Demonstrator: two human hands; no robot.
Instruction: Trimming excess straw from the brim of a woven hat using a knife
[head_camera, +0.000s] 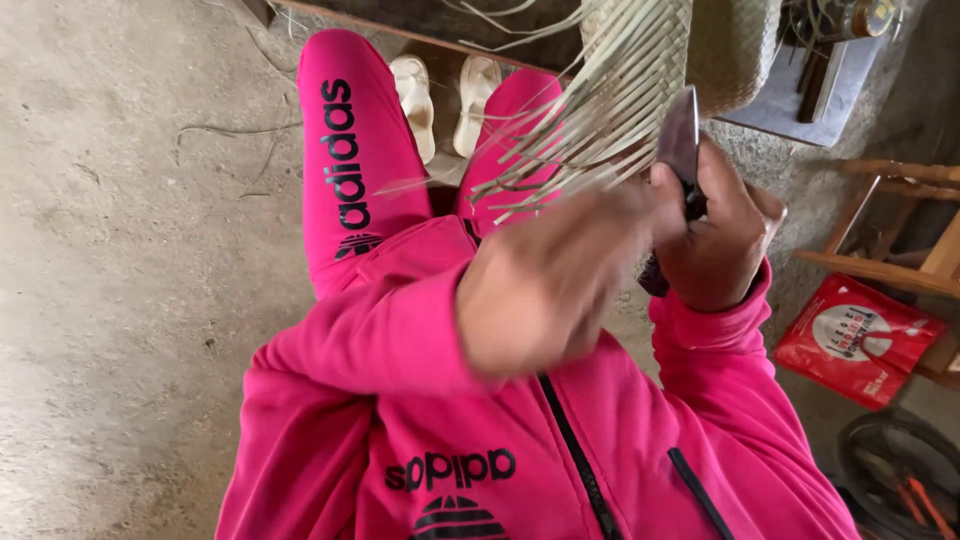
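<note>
Sitting in a pink tracksuit (400, 400) on a bare concrete floor (120, 300), you work a half-woven mat of pale palm strips (620, 90), its loose ends fanning down toward your knees. Far left of the weave, cream sandals (445, 100) cover your feet. Your left hand (545, 285), blurred at centre, sits just under the loose strips; you cannot tell whether its fingers are curled or spread. Your right hand (715, 235) is closed around the handle of a dark knife (680, 140), blade up against the strips. Right of it, a red plastic bag (860, 340) lies beneath a wooden chair (900, 230).
</note>
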